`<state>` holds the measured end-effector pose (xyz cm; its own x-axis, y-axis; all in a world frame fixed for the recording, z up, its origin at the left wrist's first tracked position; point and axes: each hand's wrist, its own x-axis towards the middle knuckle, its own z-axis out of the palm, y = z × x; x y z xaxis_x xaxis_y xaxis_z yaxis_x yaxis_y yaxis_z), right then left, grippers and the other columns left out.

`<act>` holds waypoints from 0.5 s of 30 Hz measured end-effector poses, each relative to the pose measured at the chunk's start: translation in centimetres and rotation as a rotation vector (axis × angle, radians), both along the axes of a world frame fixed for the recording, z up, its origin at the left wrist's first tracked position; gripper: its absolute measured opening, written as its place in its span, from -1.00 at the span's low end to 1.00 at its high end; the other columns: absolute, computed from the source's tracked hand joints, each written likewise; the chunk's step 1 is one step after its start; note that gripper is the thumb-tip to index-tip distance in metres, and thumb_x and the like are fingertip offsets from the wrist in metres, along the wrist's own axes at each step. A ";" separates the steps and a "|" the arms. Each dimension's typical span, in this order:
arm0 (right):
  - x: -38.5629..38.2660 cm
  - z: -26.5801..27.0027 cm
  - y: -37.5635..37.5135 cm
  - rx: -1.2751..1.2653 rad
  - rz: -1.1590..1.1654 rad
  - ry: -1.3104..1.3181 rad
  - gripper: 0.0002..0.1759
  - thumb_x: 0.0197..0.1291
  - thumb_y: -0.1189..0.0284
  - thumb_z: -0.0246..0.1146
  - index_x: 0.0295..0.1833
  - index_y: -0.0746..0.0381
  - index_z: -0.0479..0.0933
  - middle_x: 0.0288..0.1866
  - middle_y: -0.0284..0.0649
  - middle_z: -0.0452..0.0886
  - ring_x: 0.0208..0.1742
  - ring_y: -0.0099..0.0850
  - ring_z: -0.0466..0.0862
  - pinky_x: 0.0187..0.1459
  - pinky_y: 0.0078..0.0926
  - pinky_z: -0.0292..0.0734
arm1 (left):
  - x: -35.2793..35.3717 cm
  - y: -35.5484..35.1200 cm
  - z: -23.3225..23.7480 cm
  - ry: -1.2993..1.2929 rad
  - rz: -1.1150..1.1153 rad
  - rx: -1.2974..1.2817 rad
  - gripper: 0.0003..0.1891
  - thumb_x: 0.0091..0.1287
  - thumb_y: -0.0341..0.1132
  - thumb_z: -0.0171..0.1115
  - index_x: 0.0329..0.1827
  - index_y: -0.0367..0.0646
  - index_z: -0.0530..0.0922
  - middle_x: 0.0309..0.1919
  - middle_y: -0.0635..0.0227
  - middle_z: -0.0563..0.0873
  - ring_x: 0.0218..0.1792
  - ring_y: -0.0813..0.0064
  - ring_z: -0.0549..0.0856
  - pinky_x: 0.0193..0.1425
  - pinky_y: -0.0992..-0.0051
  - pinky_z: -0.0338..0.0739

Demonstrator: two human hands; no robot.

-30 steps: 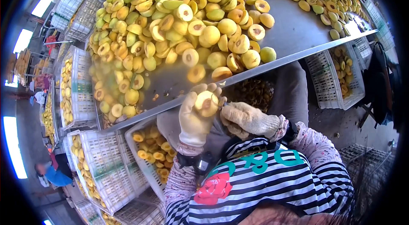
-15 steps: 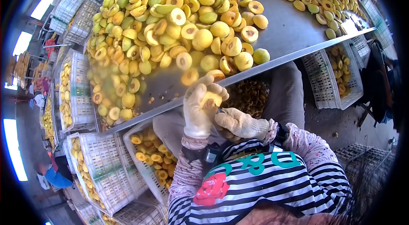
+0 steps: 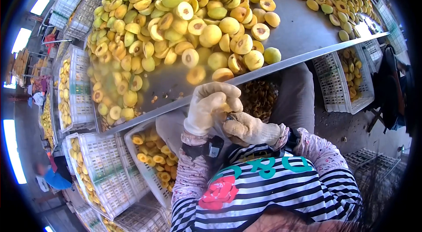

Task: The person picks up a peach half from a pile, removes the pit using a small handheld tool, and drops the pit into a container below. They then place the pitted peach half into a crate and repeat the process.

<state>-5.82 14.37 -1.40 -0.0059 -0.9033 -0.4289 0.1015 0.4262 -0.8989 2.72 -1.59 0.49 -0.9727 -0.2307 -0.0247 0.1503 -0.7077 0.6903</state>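
My left hand (image 3: 212,106), in a pale work glove, is raised in front of the metal table's near edge. Its fingers curl round a yellow peach half (image 3: 226,109), which is mostly hidden by the glove. Close against it is my right hand (image 3: 251,129), also gloved, with its fingers closed. A small dark tip (image 3: 229,118) shows at the right fingers, but I cannot tell what tool it belongs to. Beyond both hands, a large heap of halved yellow peaches (image 3: 176,25) covers much of the metal table (image 3: 288,25).
Below the table edge, between my knees, lies a pile of brown scraps (image 3: 260,99). A white crate (image 3: 151,161) of peach halves stands at my left leg, beside more filled crates (image 3: 116,172). Another crate (image 3: 336,85) is to the right. A person in blue (image 3: 57,180) is at far left.
My left fingers have folded down over the peach half, which showed its cut face before. My right hand has stayed close beside it, and the view has shifted slightly.
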 end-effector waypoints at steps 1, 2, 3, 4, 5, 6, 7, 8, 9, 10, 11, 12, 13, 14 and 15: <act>0.2 -0.2 -0.2 -0.024 -0.008 -0.017 -0.55 0.44 0.06 0.19 0.15 0.19 0.59 -0.11 -0.12 0.66 -0.05 -0.30 0.66 0.06 -0.35 0.56 | 0.2 -0.4 -0.2 0.044 -0.033 0.023 -0.74 0.34 -0.43 0.25 -0.01 -0.45 0.68 -0.20 0.08 0.79 -0.25 0.30 0.77 -0.08 0.34 0.71; 0.7 0.0 -0.4 -0.071 -0.084 0.012 -0.55 0.44 0.07 0.20 0.16 0.20 0.58 -0.12 -0.11 0.66 -0.05 -0.29 0.67 0.05 -0.34 0.56 | 0.3 -0.6 -0.1 0.015 -0.009 -0.023 -0.73 0.32 -0.42 0.23 -0.03 -0.45 0.68 -0.26 0.08 0.77 -0.27 0.27 0.76 -0.10 0.33 0.71; 1.0 0.5 -0.5 -0.114 -0.161 0.040 -0.55 0.44 0.07 0.20 0.16 0.21 0.58 -0.12 -0.10 0.66 -0.05 -0.28 0.67 0.05 -0.33 0.56 | 0.5 -0.6 0.1 -0.017 0.016 -0.064 -0.71 0.29 -0.40 0.21 -0.05 -0.46 0.68 -0.32 0.08 0.76 -0.29 0.23 0.76 -0.12 0.32 0.70; 1.0 1.2 -0.7 -0.101 -0.136 0.091 -0.54 0.44 0.07 0.20 0.17 0.23 0.56 -0.14 -0.11 0.66 -0.07 -0.28 0.67 0.04 -0.34 0.57 | 0.7 -0.6 0.4 -0.050 0.038 -0.105 -0.70 0.27 -0.39 0.19 -0.07 -0.46 0.68 -0.38 0.08 0.74 -0.31 0.20 0.75 -0.13 0.31 0.70; 0.6 2.2 -1.0 -0.090 -0.110 0.143 -0.53 0.44 0.08 0.19 0.18 0.25 0.54 -0.15 -0.11 0.66 -0.08 -0.28 0.67 0.03 -0.34 0.57 | 0.8 -0.7 0.6 -0.065 0.058 -0.146 -0.71 0.28 -0.41 0.19 -0.06 -0.47 0.68 -0.36 0.08 0.74 -0.30 0.23 0.75 -0.13 0.33 0.70; 0.4 2.7 -1.4 -0.082 -0.080 0.198 -0.51 0.45 0.08 0.18 0.19 0.27 0.53 -0.17 -0.11 0.65 -0.09 -0.28 0.67 0.02 -0.35 0.57 | 1.0 -1.0 0.4 -0.052 0.051 -0.158 -0.72 0.29 -0.43 0.18 -0.06 -0.47 0.68 -0.34 0.08 0.75 -0.29 0.24 0.75 -0.12 0.34 0.70; 0.5 1.9 -1.5 -0.043 -0.042 0.103 -0.50 0.45 0.08 0.18 0.22 0.28 0.50 -0.17 -0.12 0.65 -0.10 -0.28 0.67 0.01 -0.35 0.58 | 1.3 -1.3 0.2 -0.040 0.046 -0.172 -0.73 0.30 -0.45 0.16 -0.05 -0.47 0.68 -0.33 0.08 0.75 -0.28 0.24 0.76 -0.10 0.34 0.70; 0.5 1.2 -1.7 0.001 -0.006 0.012 -0.48 0.46 0.08 0.17 0.24 0.29 0.48 -0.18 -0.13 0.66 -0.11 -0.29 0.67 0.00 -0.36 0.58 | 1.5 -1.6 0.0 -0.032 0.035 -0.184 -0.74 0.31 -0.47 0.15 -0.05 -0.48 0.67 -0.31 0.07 0.76 -0.27 0.25 0.76 -0.09 0.34 0.70; -0.1 0.7 -2.0 0.067 0.071 -0.149 -0.48 0.46 0.07 0.17 0.25 0.30 0.47 -0.17 -0.12 0.66 -0.11 -0.29 0.67 0.00 -0.36 0.58 | 1.7 -1.8 0.0 -0.016 0.041 -0.197 -0.74 0.32 -0.49 0.14 -0.03 -0.47 0.67 -0.29 0.07 0.77 -0.26 0.25 0.77 -0.07 0.34 0.70; 0.1 0.6 -2.0 -0.012 0.050 -0.083 -0.48 0.46 0.08 0.16 0.24 0.30 0.47 -0.17 -0.13 0.65 -0.12 -0.30 0.66 0.00 -0.36 0.58 | 2.0 -1.9 -0.1 0.000 0.046 -0.209 -0.74 0.33 -0.51 0.13 -0.01 -0.47 0.67 -0.27 0.06 0.77 -0.25 0.24 0.77 -0.06 0.33 0.70; 0.3 0.6 -2.1 -0.089 0.027 -0.011 -0.49 0.47 0.09 0.15 0.24 0.30 0.48 -0.17 -0.14 0.64 -0.13 -0.31 0.65 -0.01 -0.36 0.58 | 2.3 -1.8 -0.2 0.014 0.052 -0.220 -0.74 0.35 -0.52 0.12 0.01 -0.47 0.67 -0.25 0.05 0.77 -0.23 0.24 0.77 -0.04 0.33 0.71; 0.5 0.7 -2.2 -0.163 0.001 0.064 -0.50 0.48 0.09 0.14 0.23 0.31 0.48 -0.17 -0.15 0.63 -0.13 -0.32 0.64 -0.01 -0.36 0.57 | 2.6 -1.6 0.1 -0.061 0.084 -0.263 -0.73 0.35 -0.53 0.12 0.03 -0.47 0.66 -0.24 0.05 0.78 -0.23 0.23 0.78 -0.03 0.32 0.71; 0.5 0.7 -2.4 -0.179 0.000 0.129 -0.49 0.48 0.09 0.13 0.23 0.32 0.48 -0.16 -0.16 0.62 -0.13 -0.33 0.63 0.00 -0.35 0.57 | 2.8 -1.4 0.8 -0.133 0.115 -0.309 -0.73 0.36 -0.54 0.11 0.04 -0.46 0.66 -0.23 0.04 0.78 -0.22 0.22 0.78 -0.02 0.32 0.71; 0.3 0.7 -2.7 -0.199 0.000 0.196 -0.49 0.49 0.10 0.12 0.24 0.33 0.47 -0.16 -0.16 0.61 -0.12 -0.33 0.62 0.02 -0.34 0.56 | 2.9 -1.1 1.1 -0.202 0.148 -0.358 -0.72 0.37 -0.55 0.11 0.06 -0.46 0.66 -0.21 0.03 0.78 -0.21 0.21 0.78 -0.02 0.31 0.71; 0.7 0.3 -2.5 -0.255 -0.025 0.130 -0.54 0.49 0.05 0.11 0.06 0.27 0.51 -0.33 -0.24 0.57 -0.34 -0.41 0.59 -0.26 -0.42 0.57 | 2.8 -0.5 1.1 -0.115 0.235 -0.299 -0.70 0.38 -0.54 0.10 0.10 -0.45 0.65 -0.25 0.04 0.78 -0.23 0.17 0.77 -0.04 0.28 0.71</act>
<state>-5.15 11.84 -1.05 -0.0691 -0.9808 -0.1823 -0.0139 0.1837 -0.9829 5.49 -2.05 1.57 -0.8872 -0.4605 -0.0288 0.1937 -0.4283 0.8826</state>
